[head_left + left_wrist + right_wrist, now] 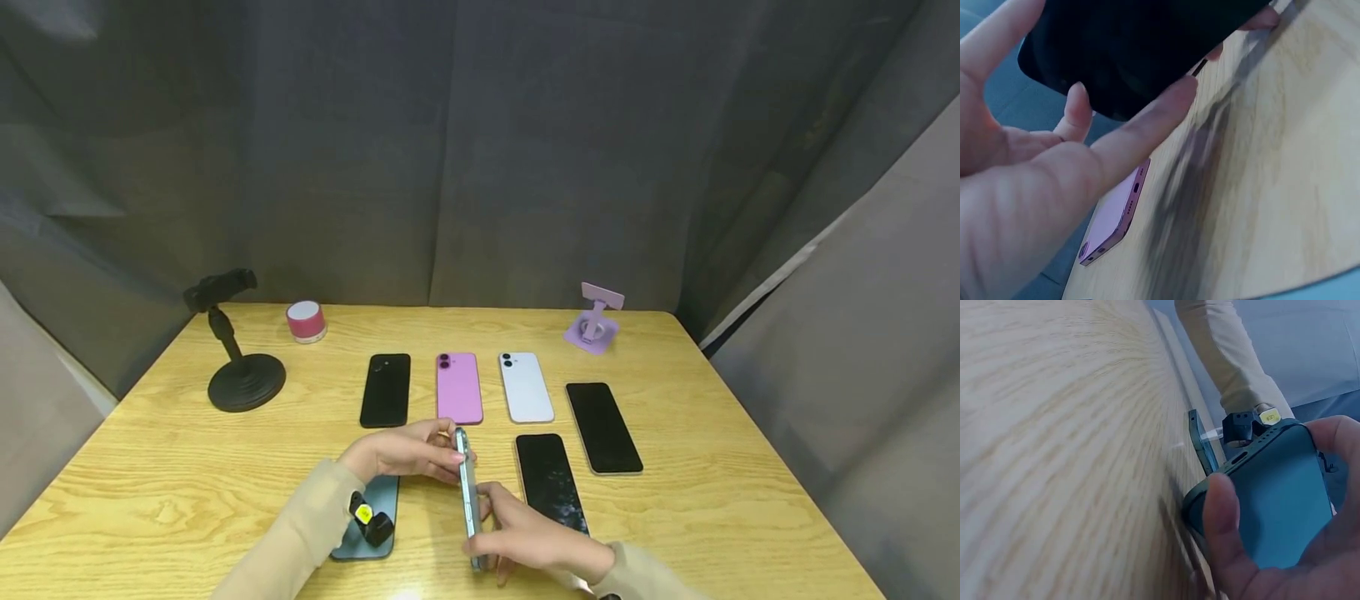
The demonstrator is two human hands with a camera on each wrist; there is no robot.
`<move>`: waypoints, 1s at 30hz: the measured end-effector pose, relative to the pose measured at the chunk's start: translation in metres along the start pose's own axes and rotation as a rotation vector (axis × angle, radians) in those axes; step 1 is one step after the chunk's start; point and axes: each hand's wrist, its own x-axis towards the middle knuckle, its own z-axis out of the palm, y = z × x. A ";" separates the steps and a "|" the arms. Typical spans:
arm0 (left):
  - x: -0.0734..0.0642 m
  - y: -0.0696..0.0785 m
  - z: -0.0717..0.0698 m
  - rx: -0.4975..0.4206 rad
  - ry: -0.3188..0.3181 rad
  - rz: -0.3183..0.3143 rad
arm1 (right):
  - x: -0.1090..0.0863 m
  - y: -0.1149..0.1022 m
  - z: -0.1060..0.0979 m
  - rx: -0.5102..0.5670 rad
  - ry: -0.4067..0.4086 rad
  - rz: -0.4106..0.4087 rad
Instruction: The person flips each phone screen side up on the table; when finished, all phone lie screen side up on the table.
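Two pale sleeves (pixel 300 521) lie nearest the camera, reaching over the near side of the wooden bench (pixel 712 508), and between them a blue phone (pixel 471 504) is held on its long edge, near the middle of the bench front. The left hand (pixel 408 454) pinches its far end between thumb and fingers; the right hand (pixel 532 533) grips the near end, thumb by the port on the bottom edge and fingers along the upper side. Holding it by the rims from both ends probably keeps it steady and leaves most of both faces uncovered: the dark front is turned left, the blue back right. Whether its lower edge touches the bench I cannot tell. A second blue phone (pixel 385 497) lies flat, partly hidden by the left wrist and its small camera (pixel 372 521). Beyond the hands, a black phone (pixel 386 390), a pink phone (pixel 459 389) and a white phone (pixel 527 387) form a spaced row, seemingly so each can be picked up separately. Two dark-faced phones (pixel 604 427) lie to the right, the nearer just beside the right hand. A black stand (pixel 246 383), a pink-sided round item (pixel 306 322) and a purple stand (pixel 594 323) occupy the back, perhaps to free the working area.
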 end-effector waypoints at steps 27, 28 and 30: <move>-0.001 -0.002 0.003 0.028 0.075 0.058 | 0.017 -0.024 -0.021 -0.130 0.246 -0.033; -0.002 -0.002 0.003 0.027 0.083 0.061 | 0.017 -0.024 -0.022 -0.114 0.234 -0.035; -0.002 -0.002 0.002 0.027 0.104 0.070 | 0.017 -0.025 -0.024 -0.090 0.214 -0.043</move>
